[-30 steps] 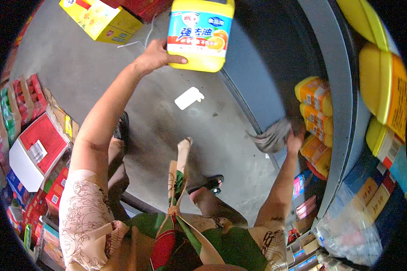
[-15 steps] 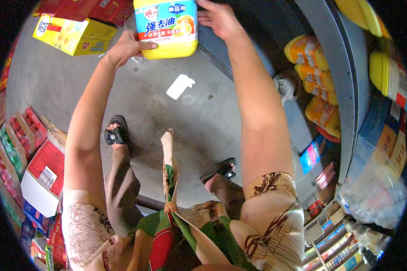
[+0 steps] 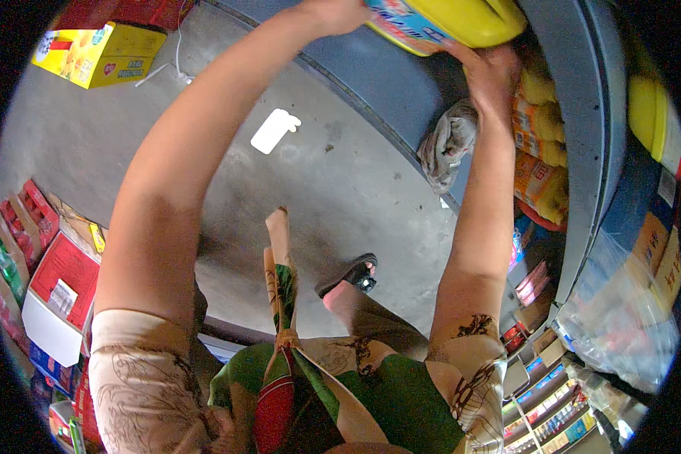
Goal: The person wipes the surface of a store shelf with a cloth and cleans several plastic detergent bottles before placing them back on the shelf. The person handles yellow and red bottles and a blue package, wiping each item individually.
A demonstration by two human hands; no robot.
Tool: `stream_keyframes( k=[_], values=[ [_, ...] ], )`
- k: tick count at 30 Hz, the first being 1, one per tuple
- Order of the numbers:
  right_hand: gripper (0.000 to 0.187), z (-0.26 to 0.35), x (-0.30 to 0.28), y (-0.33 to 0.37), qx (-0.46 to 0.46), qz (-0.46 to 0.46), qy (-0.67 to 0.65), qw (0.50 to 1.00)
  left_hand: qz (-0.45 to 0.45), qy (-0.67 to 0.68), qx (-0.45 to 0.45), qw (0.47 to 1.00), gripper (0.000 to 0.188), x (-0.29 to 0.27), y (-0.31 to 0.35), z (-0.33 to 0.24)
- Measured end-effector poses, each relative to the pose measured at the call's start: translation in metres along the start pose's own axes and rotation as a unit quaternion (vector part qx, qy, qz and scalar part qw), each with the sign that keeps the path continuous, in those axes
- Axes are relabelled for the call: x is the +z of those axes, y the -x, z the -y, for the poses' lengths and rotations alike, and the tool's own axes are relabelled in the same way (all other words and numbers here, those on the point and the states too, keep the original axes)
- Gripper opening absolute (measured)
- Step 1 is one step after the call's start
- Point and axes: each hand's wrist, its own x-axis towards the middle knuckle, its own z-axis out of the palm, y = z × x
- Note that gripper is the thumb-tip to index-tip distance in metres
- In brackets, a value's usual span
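Note:
A big yellow dish soap jug (image 3: 469, 19) with a blue label lies tilted in the air at the upper edge, over a grey-blue shelf (image 3: 371, 72). My left hand (image 3: 340, 15) is closed on the jug's left end, its fingertips partly cut off by the picture's edge. On the lower right side my right hand (image 3: 493, 72) holds it, thumb along the label and the other fingers partly hidden. Just below my right hand rests a crumpled grey cloth (image 3: 448, 147) at the shelf's edge.
Yellow-orange packs (image 3: 539, 144) are stacked on the shelf at right, beside an upright grey panel (image 3: 594, 151). A white card-like piece (image 3: 274, 131) lies on the concrete floor. At far left stand a yellow carton (image 3: 98, 57) and red boxes (image 3: 64, 280). Clear plastic wrap (image 3: 620, 325) hangs lower right.
Both hands have carried the jug rightward from above the floor to over the shelf, and it has turned from upright to tilted. My left foot has gone out of sight behind my arm.

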Motion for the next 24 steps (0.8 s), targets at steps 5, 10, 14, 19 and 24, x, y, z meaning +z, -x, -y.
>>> stream_keyframes(
  k=[5, 10, 14, 19, 24],
  values=[
    [0.040, -0.011, -0.044, 0.030, -0.001, 0.010, 0.219, 0.976, -0.041, -0.110, 0.020, 0.993, 0.037, 0.075, -0.039, 0.027],
    [0.040, 0.005, -0.100, 0.036, -0.141, -0.081, 0.386, 0.908, 0.073, -0.046, -0.047, 0.995, 0.026, 0.050, -0.015, -0.014],
    [0.041, -0.006, -0.132, 0.019, -0.178, -0.067, 0.502, 0.844, 0.105, 0.010, -0.025, 0.994, 0.027, 0.056, 0.005, -0.018],
    [0.042, -0.016, -0.137, -0.006, -0.216, -0.027, 0.570, 0.792, 0.145, -0.049, -0.042, 0.987, 0.030, 0.070, 0.044, 0.003],
    [0.043, -0.023, -0.140, -0.004, -0.230, -0.012, 0.594, 0.771, 0.181, -0.001, -0.079, 0.980, 0.035, 0.089, 0.092, 0.007]
  ],
)
